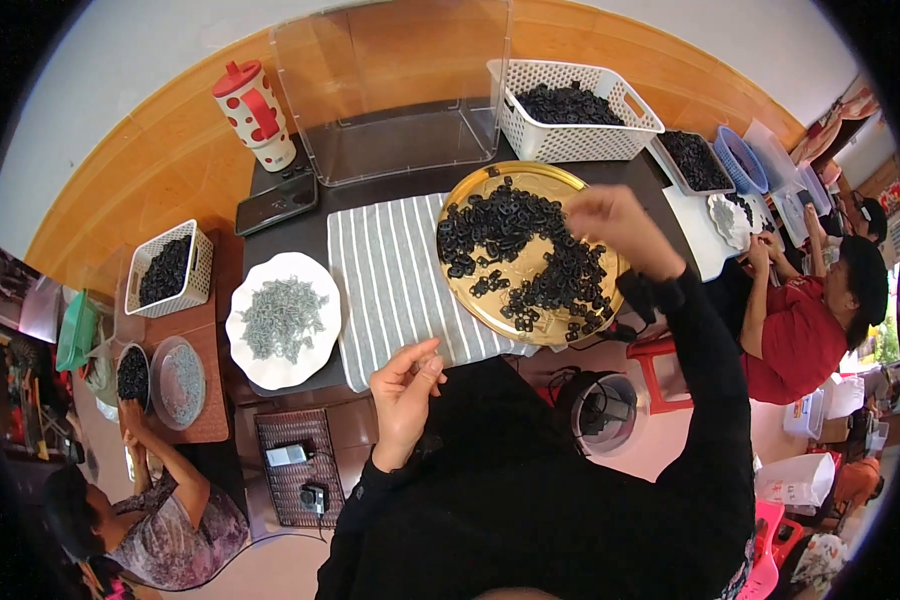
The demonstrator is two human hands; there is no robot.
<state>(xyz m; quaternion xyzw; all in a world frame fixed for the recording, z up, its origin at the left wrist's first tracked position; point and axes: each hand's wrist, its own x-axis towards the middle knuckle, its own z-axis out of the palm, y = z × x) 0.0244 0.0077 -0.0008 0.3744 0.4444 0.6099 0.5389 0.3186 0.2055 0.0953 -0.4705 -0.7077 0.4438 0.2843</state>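
Observation:
A round gold tray (458, 290) holds loose heaps of small black plastic pieces (510, 222). Over its right side hovers my right hand (620, 228), slightly blurred, its fingers drawn together near the black pieces; what they pinch is too small to make out. My left hand (402, 400) is at the near edge of a grey-and-white striped cloth (385, 270), thumb and fingertips closed together. Any small piece between them cannot be named. Left of the cloth, a white scalloped plate (245, 350) carries a pile of small clear-grey pieces (282, 315).
A clear plastic box (390, 110) and a white basket (580, 142) of black pieces stand behind the tray. A polka-dot tumbler (255, 115) and dark phone (277, 205) sit at back left. Co-workers sit at left (160, 530) and right (800, 320). A red stool (660, 375) stands below.

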